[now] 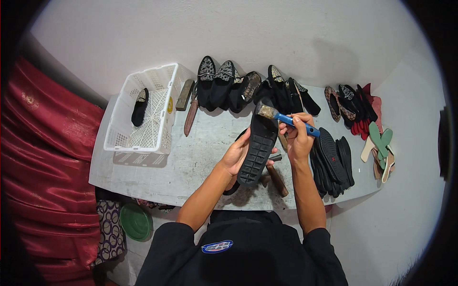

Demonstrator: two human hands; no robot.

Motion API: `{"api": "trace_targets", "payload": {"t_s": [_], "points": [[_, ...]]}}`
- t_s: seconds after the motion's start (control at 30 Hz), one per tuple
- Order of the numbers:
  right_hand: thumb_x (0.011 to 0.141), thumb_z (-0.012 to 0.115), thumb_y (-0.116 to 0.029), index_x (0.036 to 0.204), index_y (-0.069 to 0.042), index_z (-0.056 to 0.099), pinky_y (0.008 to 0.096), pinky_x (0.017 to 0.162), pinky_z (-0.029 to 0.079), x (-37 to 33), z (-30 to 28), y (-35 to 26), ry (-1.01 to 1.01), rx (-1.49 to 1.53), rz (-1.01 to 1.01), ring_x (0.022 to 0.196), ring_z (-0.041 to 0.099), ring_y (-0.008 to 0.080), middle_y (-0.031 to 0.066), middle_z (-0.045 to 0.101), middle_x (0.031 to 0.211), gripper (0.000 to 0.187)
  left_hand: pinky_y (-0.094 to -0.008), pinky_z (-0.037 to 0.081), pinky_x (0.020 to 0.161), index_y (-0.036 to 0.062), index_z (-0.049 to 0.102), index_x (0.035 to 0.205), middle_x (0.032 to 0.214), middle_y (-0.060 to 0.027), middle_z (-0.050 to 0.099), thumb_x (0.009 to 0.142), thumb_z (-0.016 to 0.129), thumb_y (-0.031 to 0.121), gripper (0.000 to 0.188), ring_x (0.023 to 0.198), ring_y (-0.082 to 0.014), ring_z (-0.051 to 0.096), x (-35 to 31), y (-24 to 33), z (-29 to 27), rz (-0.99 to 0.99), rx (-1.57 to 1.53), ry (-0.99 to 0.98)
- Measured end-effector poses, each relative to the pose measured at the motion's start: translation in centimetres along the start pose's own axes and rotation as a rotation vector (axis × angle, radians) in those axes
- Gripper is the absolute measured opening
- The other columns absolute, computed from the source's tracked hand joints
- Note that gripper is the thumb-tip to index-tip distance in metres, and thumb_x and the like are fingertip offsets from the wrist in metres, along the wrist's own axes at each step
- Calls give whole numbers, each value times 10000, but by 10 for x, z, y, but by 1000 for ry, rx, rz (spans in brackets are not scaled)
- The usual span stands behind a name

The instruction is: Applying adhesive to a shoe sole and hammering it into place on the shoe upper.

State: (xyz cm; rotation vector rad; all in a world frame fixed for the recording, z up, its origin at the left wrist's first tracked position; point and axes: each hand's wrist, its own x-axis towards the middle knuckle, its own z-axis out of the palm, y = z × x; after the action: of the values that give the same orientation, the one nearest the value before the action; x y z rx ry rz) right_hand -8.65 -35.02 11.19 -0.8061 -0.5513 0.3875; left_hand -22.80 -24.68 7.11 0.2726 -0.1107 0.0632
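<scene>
While your left hand (235,153) wraps the black sole (256,159) from its left edge, thumb along the rim and fingertips showing at the other side, your right hand (300,137) has the blue-handled brush (286,119) pinched between thumb and fingers; both grips are closed, both hands full. And there's the sole, front and centre, lifted over the desk (155,183), its gridded face turned up toward you and its far end pointing away. Bristles (266,112) right over that far end now, seemingly against it, though this angle can't settle how firmly, nor whether they carry anything. Nice steady pairing, and the best play looks like this: let the left hand be the clamp, palm backing the sole so it doesn't flex under the strokes. Lay the bristles low rather than jabbing with the tips, lead with the wrist, and make short, even passes that reach the edges without spilling over. That left thumb sits well back from the bristles, a good spot for it. Watch the wooden-handled tool (277,182) lying below the sole; a drooping elbow might knock it. Shoes (220,90) along the wall and the stacked soles (329,157) to your right are best spared any stray flick.
</scene>
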Motion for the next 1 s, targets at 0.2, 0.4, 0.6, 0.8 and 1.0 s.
{"api": "trace_targets", "payload": {"t_s": [0.2, 0.4, 0.6, 0.8, 1.0], "points": [[908, 529, -39, 880, 40, 522, 304, 532, 541, -24, -8, 9, -128, 20, 92, 650, 650, 238, 155, 587, 881, 85, -536, 521, 882, 29, 363, 1400, 1283, -202, 519, 992, 233, 546, 672, 1167, -301, 546, -7, 5, -2, -20, -13, 65], [903, 533, -41, 867, 30, 507, 290, 534, 531, -9, -13, 6, -95, 89, 89, 643, 641, 232, 155, 582, 842, 84, -549, 514, 868, 98, 340, 1424, 1281, -173, 519, 954, 159, 630, 733, 1157, -334, 542, -5, 3, -8, 6, 69, 63], [914, 523, -41, 874, 34, 504, 308, 547, 549, -17, -2, 8, -33, 25, 96, 650, 636, 242, 139, 554, 828, 88, -545, 535, 827, 172, 276, 1454, 1308, -157, 493, 818, 80, 795, 912, 1117, -336, 556, -5, 5, -4, 58, 108, 20], [896, 518, -22, 829, 43, 507, 310, 493, 522, -36, -17, 8, -313, -3, 230, 620, 629, 224, 139, 549, 823, 94, -518, 553, 816, 169, 282, 1453, 1281, -160, 512, 801, 34, 803, 943, 1091, -315, 570, -8, 8, -6, 83, 221, 122], [914, 527, -44, 875, 37, 520, 301, 552, 533, -11, -3, 7, -60, 4, 84, 669, 637, 219, 150, 573, 862, 91, -572, 514, 861, 146, 304, 1450, 1323, -192, 474, 787, 69, 826, 978, 1132, -376, 534, -2, 4, -6, -11, 117, 11]]}}
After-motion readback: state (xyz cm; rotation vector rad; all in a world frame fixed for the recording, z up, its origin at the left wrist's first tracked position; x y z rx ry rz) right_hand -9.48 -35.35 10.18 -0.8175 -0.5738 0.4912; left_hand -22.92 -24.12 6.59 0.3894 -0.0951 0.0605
